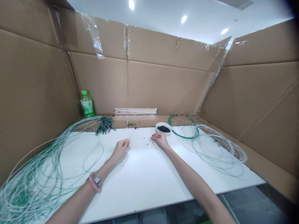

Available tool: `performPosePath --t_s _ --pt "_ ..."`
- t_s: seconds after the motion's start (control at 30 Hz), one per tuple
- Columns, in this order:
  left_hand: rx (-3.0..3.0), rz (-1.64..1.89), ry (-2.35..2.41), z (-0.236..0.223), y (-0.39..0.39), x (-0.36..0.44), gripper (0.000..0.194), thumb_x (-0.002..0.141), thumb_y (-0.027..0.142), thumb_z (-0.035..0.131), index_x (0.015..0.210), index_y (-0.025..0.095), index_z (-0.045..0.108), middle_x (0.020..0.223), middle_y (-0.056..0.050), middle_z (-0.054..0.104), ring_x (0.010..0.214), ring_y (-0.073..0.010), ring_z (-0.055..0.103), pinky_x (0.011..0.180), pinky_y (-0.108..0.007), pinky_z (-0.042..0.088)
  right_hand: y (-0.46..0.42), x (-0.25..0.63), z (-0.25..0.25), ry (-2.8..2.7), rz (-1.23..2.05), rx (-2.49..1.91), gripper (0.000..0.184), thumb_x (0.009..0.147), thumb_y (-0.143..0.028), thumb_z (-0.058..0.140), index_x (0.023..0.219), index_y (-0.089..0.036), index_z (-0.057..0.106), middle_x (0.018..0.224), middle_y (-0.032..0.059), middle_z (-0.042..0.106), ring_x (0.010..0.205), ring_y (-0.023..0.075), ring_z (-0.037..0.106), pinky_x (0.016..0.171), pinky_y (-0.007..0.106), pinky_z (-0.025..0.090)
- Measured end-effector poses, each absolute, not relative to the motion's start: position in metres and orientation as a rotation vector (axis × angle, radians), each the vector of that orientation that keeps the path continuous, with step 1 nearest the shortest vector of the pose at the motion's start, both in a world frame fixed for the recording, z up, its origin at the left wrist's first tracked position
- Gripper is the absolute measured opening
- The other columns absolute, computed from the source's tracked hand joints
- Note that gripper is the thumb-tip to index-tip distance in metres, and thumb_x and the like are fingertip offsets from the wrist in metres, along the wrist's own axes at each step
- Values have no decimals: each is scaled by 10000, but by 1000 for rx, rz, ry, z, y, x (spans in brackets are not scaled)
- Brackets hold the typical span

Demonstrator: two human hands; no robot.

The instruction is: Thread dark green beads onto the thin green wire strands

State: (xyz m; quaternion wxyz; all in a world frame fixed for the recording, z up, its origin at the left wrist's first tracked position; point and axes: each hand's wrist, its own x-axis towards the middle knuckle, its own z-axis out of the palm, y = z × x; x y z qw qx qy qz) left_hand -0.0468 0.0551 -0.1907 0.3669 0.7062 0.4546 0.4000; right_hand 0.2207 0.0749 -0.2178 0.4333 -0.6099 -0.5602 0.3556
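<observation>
Cardboard walls (pixel 100 77) rise around a white desk (pixel 140 183). Nearest, a pink band (pixel 94 182) circles the left wrist, and long green and white strands (pixel 42 174) sprawl along the left edge. Further in, left of the middle, the left hand (pixel 121 147) pinches a thin strand (pixel 132 134) that points toward the far edge. Right of it, the right hand (pixel 160 140) has its fingers drawn close together beside some loose beads (pixel 147 144); whether they hold one, I cannot tell. Just beyond, a white bowl (pixel 163 123) of dark beads (pixel 163 128) sits at the far edge, with a green hoop (pixel 187 137) to its right. Past the far left corner stands a green-capped bottle (pixel 87 105).
</observation>
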Motion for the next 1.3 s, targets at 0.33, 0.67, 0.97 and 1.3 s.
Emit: performPosePath --t_s 0.33,0.67,0.97,1.3 --pt "1830 1026 1171 -190 55 -46 363 816 459 353 577 190 303 562 33 296 594 -121 312 582 -250 235 74 220 -216 -1369 900 -1495 292 890 -328 551 1110 -137 565 1078 69 600 906 164 608 771 354 530" --pt "1843 1054 1160 -189 54 -46 369 817 450 369 562 188 320 539 34 324 575 -118 330 569 -242 254 74 219 -215 -1365 909 -1466 292 892 -329 546 1115 -141 563 1084 70 598 912 165 607 777 357 530" --pt "1849 1040 1153 -189 54 -46 375 821 460 359 568 187 316 551 34 314 582 -118 325 577 -245 243 74 218 -215 -1395 865 -1505 286 892 -330 547 1103 -139 567 1064 66 603 892 159 610 761 346 533" --pt "1847 1043 1144 -188 54 -46 378 821 463 364 566 188 318 550 32 315 584 -121 331 575 -247 251 74 218 -217 -1484 805 -1516 290 891 -330 548 1106 -137 566 1069 67 603 894 160 610 762 348 532"
